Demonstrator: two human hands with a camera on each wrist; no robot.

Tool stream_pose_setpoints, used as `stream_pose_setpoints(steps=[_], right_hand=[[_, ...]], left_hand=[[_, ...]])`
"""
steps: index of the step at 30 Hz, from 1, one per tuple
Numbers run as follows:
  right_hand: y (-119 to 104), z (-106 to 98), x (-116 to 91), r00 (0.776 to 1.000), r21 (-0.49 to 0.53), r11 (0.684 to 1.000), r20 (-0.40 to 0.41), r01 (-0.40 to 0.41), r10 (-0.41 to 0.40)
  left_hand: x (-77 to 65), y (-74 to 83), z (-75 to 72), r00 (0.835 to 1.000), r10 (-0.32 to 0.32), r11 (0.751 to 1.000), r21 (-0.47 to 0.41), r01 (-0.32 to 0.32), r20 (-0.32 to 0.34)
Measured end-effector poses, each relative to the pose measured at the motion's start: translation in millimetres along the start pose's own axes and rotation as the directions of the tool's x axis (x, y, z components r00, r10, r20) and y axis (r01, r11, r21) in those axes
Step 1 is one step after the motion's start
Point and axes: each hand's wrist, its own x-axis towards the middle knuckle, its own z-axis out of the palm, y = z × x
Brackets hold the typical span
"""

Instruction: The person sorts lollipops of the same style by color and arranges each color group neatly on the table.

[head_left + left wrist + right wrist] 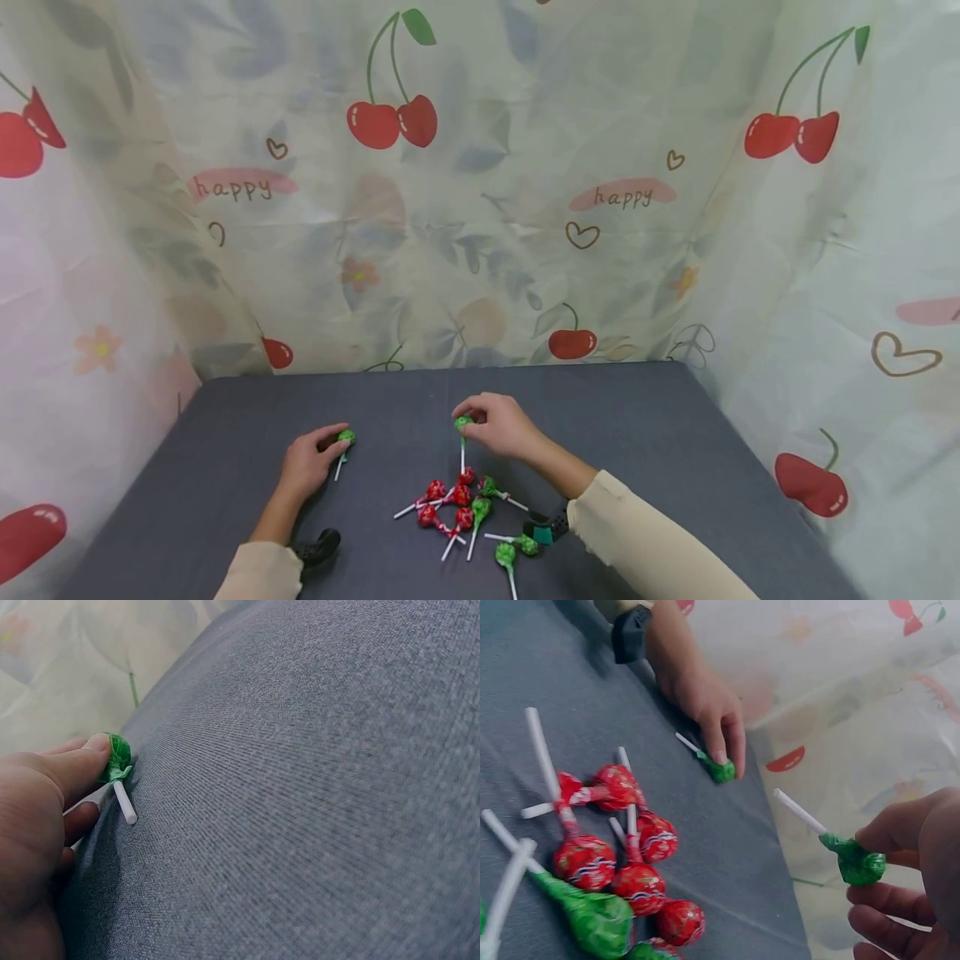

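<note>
At the left of the dark cloth my left hand (305, 462) pinches the head of a green-wrapped lollipop (118, 759) between thumb and finger, its white stick pointing back toward me. My right hand (498, 423) holds another green lollipop (861, 862) by its head, raised above the cloth with the stick hanging down in the head view. Just nearer than the right hand lies a loose cluster of red lollipops (437, 490), their sticks crossing. Beside them rests a green lollipop (480, 508), with a further green lollipop (487, 486) by the cluster's right side.
Two more green lollipops, one (506, 553) at the front and one (528, 545) by the right wrist strap, lie on the cloth-covered table (600, 400). A cherry-print curtain (480, 250) stands behind the table and along both sides.
</note>
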Motion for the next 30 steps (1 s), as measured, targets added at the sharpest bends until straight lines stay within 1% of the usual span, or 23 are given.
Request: stream_pose_setpoints(steps=[6, 13, 21, 30], right_hand=[[3, 8, 20, 0.999, 0.071, 0.996, 0.007, -0.055, 0.054], [1, 21, 39, 0.998, 0.119, 0.991, 0.021, -0.067, 0.065], [1, 47, 53, 0.996, 0.139, 0.987, 0.023, -0.085, 0.082], [5, 77, 64, 0.992, 0.149, 0.982, -0.024, -0.117, 0.121]], left_hand=[[-1.0, -0.3, 1.4, 1.000, 0.000, 1.000, 0.007, 0.000, -0.005], [-1.8, 0.6, 0.5, 1.000, -0.002, 1.000, 0.004, 0.002, -0.006], [-2.3, 0.1, 1.2, 1.000, -0.017, 1.000, -0.008, 0.017, 0.002], [-5.0, 1.9, 1.4, 1.000, -0.016, 1.000, -0.010, 0.016, 0.002]])
